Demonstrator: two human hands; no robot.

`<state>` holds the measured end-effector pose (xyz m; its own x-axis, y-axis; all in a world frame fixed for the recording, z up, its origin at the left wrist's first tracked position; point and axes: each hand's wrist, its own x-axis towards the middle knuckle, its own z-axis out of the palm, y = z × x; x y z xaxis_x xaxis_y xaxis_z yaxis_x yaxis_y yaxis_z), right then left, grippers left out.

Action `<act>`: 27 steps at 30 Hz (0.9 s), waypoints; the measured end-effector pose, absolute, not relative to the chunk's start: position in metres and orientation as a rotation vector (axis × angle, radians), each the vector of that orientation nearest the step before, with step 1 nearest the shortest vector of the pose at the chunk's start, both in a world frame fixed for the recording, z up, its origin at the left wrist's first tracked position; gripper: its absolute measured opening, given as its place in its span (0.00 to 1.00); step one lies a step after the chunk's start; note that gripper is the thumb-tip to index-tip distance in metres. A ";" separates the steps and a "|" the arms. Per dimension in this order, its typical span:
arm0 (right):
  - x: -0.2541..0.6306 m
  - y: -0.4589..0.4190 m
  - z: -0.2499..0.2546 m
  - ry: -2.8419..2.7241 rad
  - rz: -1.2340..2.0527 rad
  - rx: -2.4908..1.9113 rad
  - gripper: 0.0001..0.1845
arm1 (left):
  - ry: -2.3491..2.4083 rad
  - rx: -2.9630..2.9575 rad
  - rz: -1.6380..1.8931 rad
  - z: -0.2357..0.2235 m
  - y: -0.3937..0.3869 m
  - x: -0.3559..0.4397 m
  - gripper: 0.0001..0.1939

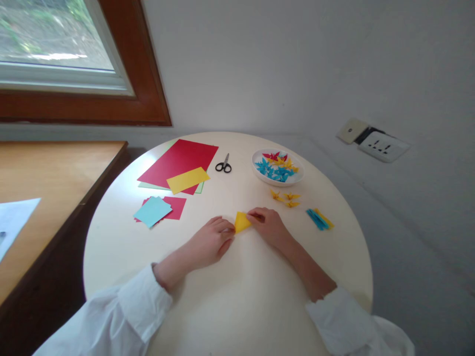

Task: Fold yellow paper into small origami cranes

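Observation:
A small folded piece of yellow paper (242,223) lies between my two hands, low over the middle of the white round table (230,306). My left hand (211,241) pinches its left lower corner, with the fingers curled together. At its upper right edge my right hand (270,225) grips it between thumb and fingers. Fingertips cover parts of both edges. Beyond my right hand sit several yellow paper cranes (291,197). Behind them stands a white plate (256,173) of red, yellow and blue paper cranes (274,172).
Black-handled scissors (223,165) lie toward the back. To the left are large red sheets (174,160), a yellow paper strip (188,180) and light blue paper squares (153,211) over red ones. Blue and yellow strips (319,219) lie right. A wooden desk (67,173) stands left.

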<state>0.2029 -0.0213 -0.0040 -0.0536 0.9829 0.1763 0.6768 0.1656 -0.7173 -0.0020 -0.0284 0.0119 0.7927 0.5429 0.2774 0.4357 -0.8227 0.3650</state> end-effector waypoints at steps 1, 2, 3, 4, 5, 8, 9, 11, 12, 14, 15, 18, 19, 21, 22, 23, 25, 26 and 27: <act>0.202 -0.021 -0.004 -1.806 0.597 -1.584 0.07 | 0.759 2.699 0.535 0.012 -0.029 -0.002 0.13; 0.202 -0.022 -0.003 -1.812 0.586 -1.592 0.06 | 0.763 2.699 0.526 0.013 -0.029 -0.002 0.14; 0.201 -0.022 -0.003 -1.822 0.571 -1.598 0.06 | 0.765 2.700 0.517 0.013 -0.029 -0.002 0.14; 0.200 -0.022 -0.002 -1.835 0.549 -1.604 0.06 | 0.768 2.703 0.510 0.014 -0.029 -0.002 0.14; 0.200 -0.022 -0.002 -1.853 0.520 -1.608 0.05 | 0.770 2.706 0.502 0.014 -0.029 -0.002 0.15; 0.197 -0.021 0.000 -1.906 0.432 -1.626 0.05 | 0.778 2.714 0.478 0.014 -0.029 -0.002 0.15; 0.197 -0.021 0.000 -1.917 0.414 -1.634 0.05 | 0.779 2.716 0.476 0.014 -0.029 -0.002 0.15; 0.196 -0.020 0.001 -1.917 0.406 -1.650 0.05 | 0.780 2.719 0.475 0.015 -0.029 -0.002 0.15; 0.196 -0.020 0.001 -1.910 0.412 -1.657 0.05 | 0.780 2.721 0.476 0.015 -0.029 -0.002 0.15; 0.195 -0.019 0.000 -1.891 0.437 -1.670 0.04 | 0.781 2.725 0.483 0.015 -0.029 -0.002 0.15; 0.195 -0.018 0.000 -1.883 0.450 -1.677 0.04 | 0.783 2.727 0.486 0.015 -0.029 -0.002 0.15; 0.195 -0.017 -0.001 -1.868 0.475 -1.695 0.04 | 0.793 2.734 0.507 0.015 -0.029 -0.001 0.14; 0.195 -0.017 -0.001 -1.865 0.479 -1.700 0.04 | 0.795 2.738 0.516 0.015 -0.029 -0.001 0.14; 0.195 -0.016 -0.001 -1.868 0.479 -1.707 0.04 | 0.813 2.742 0.538 0.015 -0.028 -0.001 0.14; 0.195 -0.016 -0.001 -1.873 0.478 -1.709 0.04 | 0.837 2.740 0.550 0.014 -0.028 -0.001 0.14; 0.194 -0.016 0.000 -1.880 0.476 -1.710 0.04 | 0.872 2.735 0.567 0.014 -0.028 -0.001 0.14; 0.194 -0.016 0.000 -1.893 0.472 -1.712 0.05 | 0.949 2.719 0.632 0.014 -0.030 0.001 0.14; 0.194 -0.016 0.001 -1.900 0.470 -1.714 0.05 | 0.974 2.718 0.683 0.013 -0.031 0.003 0.15; 0.194 -0.016 0.001 -1.910 0.466 -1.716 0.05 | 0.982 2.726 0.733 0.012 -0.034 0.005 0.14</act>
<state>0.1937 -0.0159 0.0008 -0.0566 0.9867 0.1525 0.8056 0.1354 -0.5768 0.0052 -0.0341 0.0122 0.6658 0.6332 0.3947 0.5588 -0.7737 0.2986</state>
